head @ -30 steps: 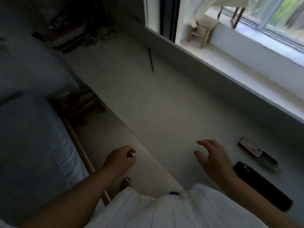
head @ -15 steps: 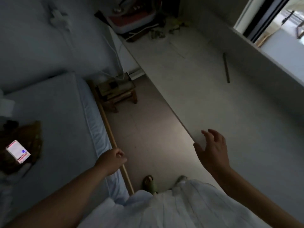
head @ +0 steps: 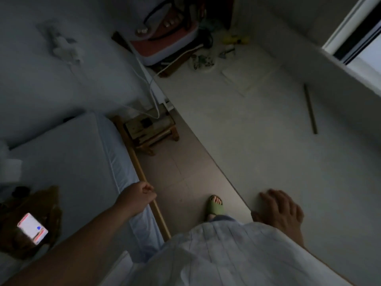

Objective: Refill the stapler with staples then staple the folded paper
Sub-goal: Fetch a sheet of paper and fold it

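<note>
No stapler shows in this view. My left hand (head: 138, 196) is curled into a fist with nothing visible in it, hanging over the wooden edge of the bed (head: 72, 162). My right hand (head: 280, 211) lies palm down with fingers spread on the near edge of the white desk (head: 268, 141). A pale sheet of paper (head: 245, 77) lies flat at the far end of the desk. A small white and red box (head: 33, 229) rests on a brown bag (head: 43, 201) on the bed at the lower left.
A thin dark stick (head: 310, 108) lies on the desk near the window wall. A red and white appliance (head: 165, 38) with cables and clutter fills the far corner. A low wooden stool (head: 152, 131) stands between bed and desk. My foot in a green slipper (head: 215, 205) is on the floor.
The view has swung left, so the black stapler and small box on the desk's right side dropped out of sight and the bed appeared. My right hand came down onto the desk edge.
</note>
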